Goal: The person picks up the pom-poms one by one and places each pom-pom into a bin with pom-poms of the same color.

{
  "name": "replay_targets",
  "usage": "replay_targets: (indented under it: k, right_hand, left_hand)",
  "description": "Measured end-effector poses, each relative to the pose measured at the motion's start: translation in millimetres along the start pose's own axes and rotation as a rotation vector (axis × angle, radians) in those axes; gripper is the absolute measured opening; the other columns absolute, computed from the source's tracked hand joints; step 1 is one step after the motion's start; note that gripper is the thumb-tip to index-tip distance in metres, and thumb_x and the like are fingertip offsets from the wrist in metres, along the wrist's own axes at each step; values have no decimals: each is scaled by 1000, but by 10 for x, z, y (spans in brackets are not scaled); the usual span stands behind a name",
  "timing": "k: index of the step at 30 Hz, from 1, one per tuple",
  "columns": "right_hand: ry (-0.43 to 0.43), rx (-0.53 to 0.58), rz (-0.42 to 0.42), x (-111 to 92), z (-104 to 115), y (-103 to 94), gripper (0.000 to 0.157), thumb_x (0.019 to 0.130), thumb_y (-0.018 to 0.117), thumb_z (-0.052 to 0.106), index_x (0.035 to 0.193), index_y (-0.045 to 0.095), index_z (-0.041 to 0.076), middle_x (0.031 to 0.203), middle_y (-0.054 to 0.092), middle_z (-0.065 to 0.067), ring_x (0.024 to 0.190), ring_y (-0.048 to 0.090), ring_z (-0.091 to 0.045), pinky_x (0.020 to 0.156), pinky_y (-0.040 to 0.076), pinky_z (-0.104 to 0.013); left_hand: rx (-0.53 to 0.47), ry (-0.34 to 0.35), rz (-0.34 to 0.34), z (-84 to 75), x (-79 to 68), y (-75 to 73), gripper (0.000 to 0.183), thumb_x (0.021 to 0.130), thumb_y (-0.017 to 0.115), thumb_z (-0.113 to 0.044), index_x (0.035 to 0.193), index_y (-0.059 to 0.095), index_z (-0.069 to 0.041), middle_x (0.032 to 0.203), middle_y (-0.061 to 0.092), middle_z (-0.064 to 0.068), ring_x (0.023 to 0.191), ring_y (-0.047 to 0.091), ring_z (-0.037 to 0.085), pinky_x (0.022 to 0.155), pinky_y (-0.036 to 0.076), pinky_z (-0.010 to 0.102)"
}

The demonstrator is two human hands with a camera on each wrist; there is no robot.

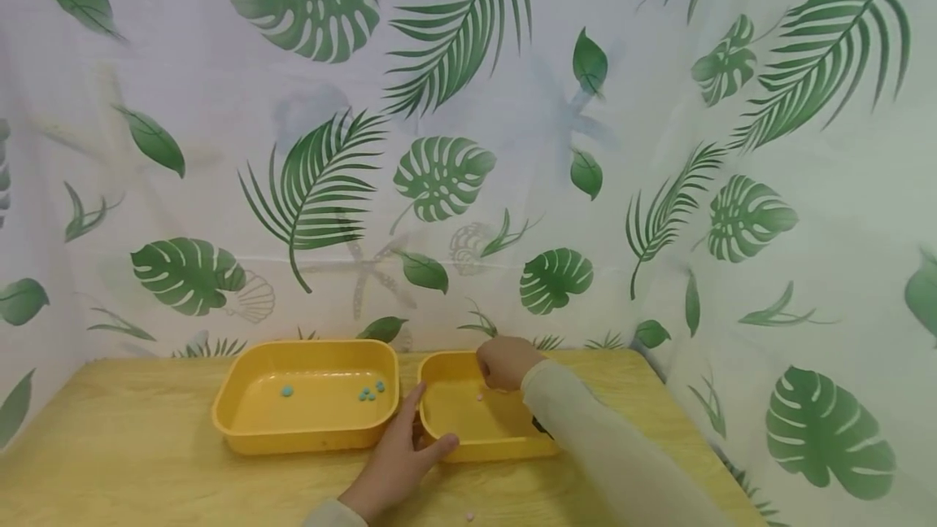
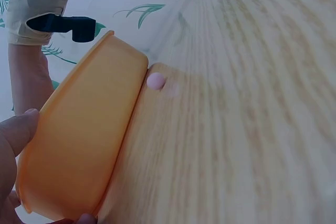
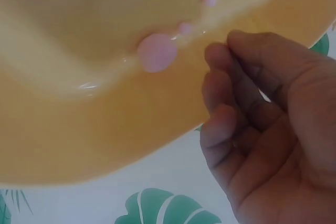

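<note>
My left hand (image 1: 398, 454) holds the near left corner of the right yellow tray (image 1: 505, 451), its thumb at the front rim and fingers along the left side. Over that tray's far right part is my right hand (image 1: 508, 362). In the right wrist view its fingers are curled, thumb and forefinger tips together; no object shows between them. Beside those fingertips, a larger pink ball (image 3: 157, 52) and two small pink balls (image 3: 184, 27) lie inside the tray by its wall. Another pink ball (image 2: 156, 81) sits on the table just outside the tray.
A second yellow tray (image 1: 307, 439) stands left of the first, with a blue-green piece (image 1: 287, 391) and a cluster of several small blue-green balls (image 1: 367, 394) in it. The wood-grain table (image 1: 132, 446) meets a leaf-patterned curtain (image 1: 468, 291) behind and at the right.
</note>
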State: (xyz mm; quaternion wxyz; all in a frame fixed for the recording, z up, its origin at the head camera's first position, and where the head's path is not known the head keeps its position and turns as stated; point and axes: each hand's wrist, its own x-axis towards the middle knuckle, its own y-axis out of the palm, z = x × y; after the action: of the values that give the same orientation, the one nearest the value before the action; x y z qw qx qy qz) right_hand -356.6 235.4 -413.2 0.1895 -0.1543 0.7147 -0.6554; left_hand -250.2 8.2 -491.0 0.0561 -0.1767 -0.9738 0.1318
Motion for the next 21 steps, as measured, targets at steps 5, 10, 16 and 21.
replay_targets:
  k: [5, 10, 16, 21]
  right_hand:
    - [2, 9, 41, 62, 15, 26, 27, 80, 71, 0, 65, 61, 20, 70, 63, 6, 63, 51, -10, 60, 49, -31]
    - [25, 47, 67, 36, 49, -9, 30, 78, 70, -7, 65, 63, 19, 71, 64, 6, 65, 53, -11, 62, 51, -30]
    - [-4, 77, 82, -23, 93, -69, 33, 82, 71, -10, 64, 61, 16, 65, 54, 8, 60, 46, -9, 58, 42, -25]
    - [-8, 78, 109, -14, 96, -89, 17, 87, 77, 1, 76, 70, 11, 76, 66, 4, 67, 55, -11, 65, 50, -27]
  left_hand:
    - [4, 5, 1, 13, 4, 0, 102, 94, 72, -52, 166, 14, -10, 156, 41, 27, 134, 53, 38, 109, 47, 55]
    - [8, 8, 12, 3, -4, 20, 103, 94, 72, -53, 166, 14, -9, 155, 42, 27, 133, 54, 37, 108, 47, 55]
    - [-1, 17, 6, -27, -3, 26, 102, 94, 73, -51, 166, 14, -8, 158, 37, 28, 136, 52, 40, 110, 46, 55]
    - [-8, 16, 0, -51, -3, 10, 103, 94, 73, -50, 166, 14, -8, 157, 39, 28, 136, 52, 39, 112, 44, 54]
